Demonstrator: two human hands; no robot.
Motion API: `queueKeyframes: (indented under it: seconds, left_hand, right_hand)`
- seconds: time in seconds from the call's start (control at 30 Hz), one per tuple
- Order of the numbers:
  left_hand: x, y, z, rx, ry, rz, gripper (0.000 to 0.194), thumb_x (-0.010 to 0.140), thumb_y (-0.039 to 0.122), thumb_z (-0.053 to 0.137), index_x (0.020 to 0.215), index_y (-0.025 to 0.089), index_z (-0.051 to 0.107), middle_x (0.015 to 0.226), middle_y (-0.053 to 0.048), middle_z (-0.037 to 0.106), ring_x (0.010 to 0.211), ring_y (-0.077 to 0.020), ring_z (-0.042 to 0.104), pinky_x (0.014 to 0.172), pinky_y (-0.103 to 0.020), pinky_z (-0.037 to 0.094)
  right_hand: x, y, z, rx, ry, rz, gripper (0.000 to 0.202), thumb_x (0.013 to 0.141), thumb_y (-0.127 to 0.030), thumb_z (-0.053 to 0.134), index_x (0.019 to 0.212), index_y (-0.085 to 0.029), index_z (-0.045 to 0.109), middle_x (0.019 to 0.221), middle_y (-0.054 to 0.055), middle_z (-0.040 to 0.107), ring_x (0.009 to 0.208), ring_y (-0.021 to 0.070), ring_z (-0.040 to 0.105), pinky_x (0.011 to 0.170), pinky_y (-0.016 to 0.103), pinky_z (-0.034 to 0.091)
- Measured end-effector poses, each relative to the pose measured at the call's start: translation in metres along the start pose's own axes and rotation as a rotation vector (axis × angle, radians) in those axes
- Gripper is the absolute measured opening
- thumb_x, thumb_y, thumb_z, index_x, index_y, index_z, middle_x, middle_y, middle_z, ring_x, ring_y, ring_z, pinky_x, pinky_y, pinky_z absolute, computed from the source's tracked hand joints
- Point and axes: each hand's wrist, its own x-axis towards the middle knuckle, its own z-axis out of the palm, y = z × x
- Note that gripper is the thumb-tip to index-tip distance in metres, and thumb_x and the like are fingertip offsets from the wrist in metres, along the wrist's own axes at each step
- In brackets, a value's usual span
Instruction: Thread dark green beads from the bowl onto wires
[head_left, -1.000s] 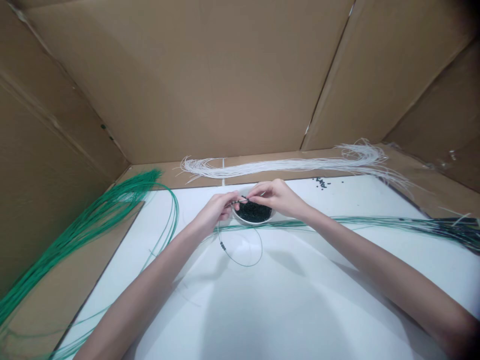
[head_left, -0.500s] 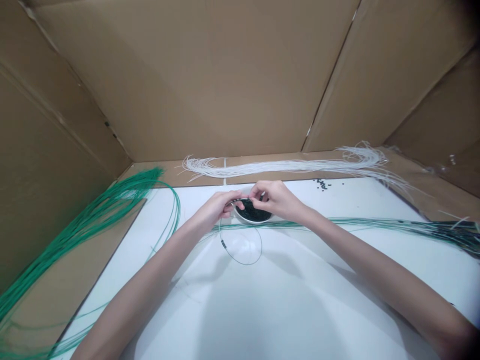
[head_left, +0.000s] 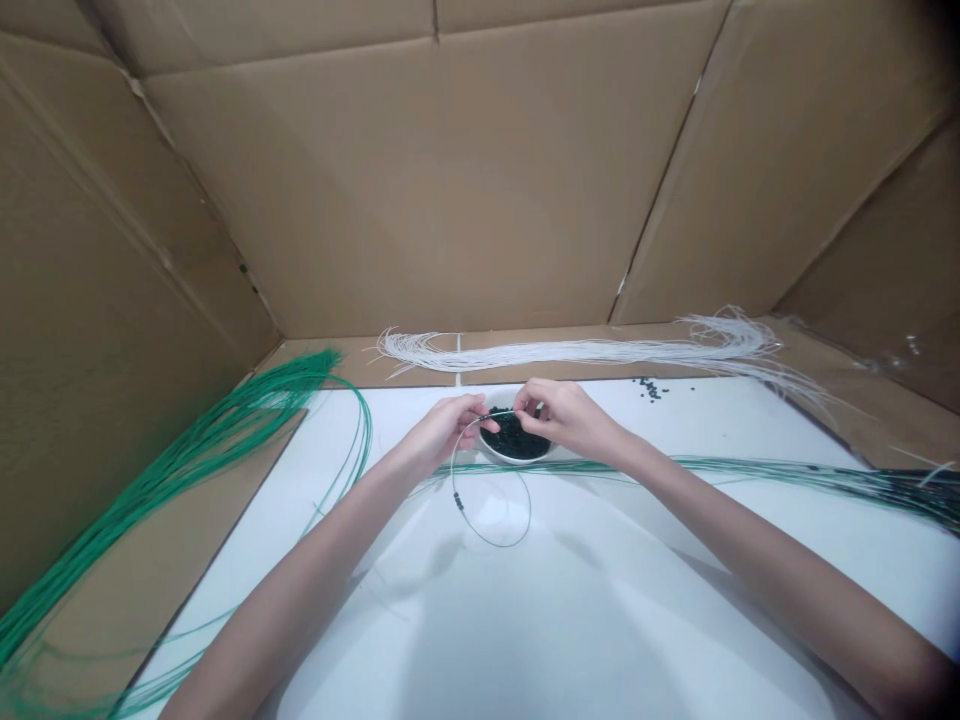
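A thin, pale green strand (head_left: pixel 453 470), glossy and looped, arcs between two bare hands over a white tabletop (head_left: pixel 570 620), seen from afar on my head camera. The right hand (head_left: pixel 559 408) pinches it above one white bowl (head_left: pixel 517 462) of dark beads (head_left: pixel 516 437); I cannot tell whether the left hand (head_left: pixel 457 428), beside the rim, is closed on it. One short dark bead cluster (head_left: pixel 458 501) sits on the loop, its pieces too small for me to count. I count three bundles around: one white (head_left: pixel 570 353), two green (head_left: pixel 172 470).
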Motion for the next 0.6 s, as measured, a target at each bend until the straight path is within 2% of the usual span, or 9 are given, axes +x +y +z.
queueKeyframes:
  seconds: [0.1, 0.2, 0.33, 0.43, 0.6]
  left_hand:
    - [-0.002, 0.001, 0.001, -0.007, 0.025, 0.007, 0.022, 0.068, 0.033, 0.057, 0.074, 0.012, 0.053, 0.072, -0.006, 0.06, 0.046, -0.0028, 0.033, 0.042, -0.016, 0.021]
    - [-0.003, 0.001, 0.002, 0.065, -0.016, 0.051, 0.025, 0.067, 0.031, 0.06, 0.082, 0.011, 0.058, 0.075, -0.005, 0.059, 0.046, -0.002, 0.031, 0.042, -0.016, 0.019]
    - [-0.003, 0.002, 0.002, 0.2, 0.002, 0.093, 0.024, 0.064, 0.031, 0.063, 0.071, 0.008, 0.06, 0.071, -0.004, 0.056, 0.048, -0.002, 0.032, 0.044, -0.016, 0.022]
    - [-0.003, 0.004, -0.002, 0.247, 0.02, 0.027, 0.02, 0.062, 0.029, 0.063, 0.067, 0.01, 0.059, 0.066, -0.002, 0.055, 0.048, -0.0031, 0.037, 0.047, -0.017, 0.03]
    - [-0.008, 0.013, -0.008, 0.394, -0.07, -0.085, 0.02, 0.064, 0.032, 0.056, 0.066, 0.011, 0.058, 0.074, -0.004, 0.059, 0.054, -0.008, 0.049, 0.059, -0.025, 0.042]
  right_hand:
    - [-0.001, 0.0, -0.001, -0.002, -0.008, -0.006, 0.008, 0.071, -0.015, 0.048, 0.072, -0.016, 0.056, 0.073, 0.002, 0.059, 0.059, 0.0092, 0.053, 0.056, 0.02, 0.039]
    - [-0.001, -0.001, -0.001, -0.003, -0.014, -0.008, 0.008, 0.072, -0.016, 0.048, 0.072, -0.016, 0.056, 0.073, 0.002, 0.059, 0.059, 0.0092, 0.053, 0.057, 0.02, 0.039]
    - [-0.001, -0.001, -0.003, -0.041, -0.015, -0.03, 0.008, 0.073, -0.017, 0.047, 0.073, -0.016, 0.056, 0.073, 0.001, 0.059, 0.062, 0.0097, 0.054, 0.058, 0.021, 0.04]
    - [-0.001, 0.002, -0.008, -0.08, -0.01, -0.048, 0.009, 0.074, -0.017, 0.047, 0.075, -0.016, 0.056, 0.075, 0.002, 0.059, 0.064, 0.0104, 0.054, 0.059, 0.021, 0.04]
    - [-0.001, 0.004, -0.015, -0.072, 0.014, -0.043, 0.009, 0.075, -0.018, 0.047, 0.074, -0.017, 0.056, 0.076, 0.002, 0.059, 0.063, 0.0107, 0.055, 0.059, 0.022, 0.04]
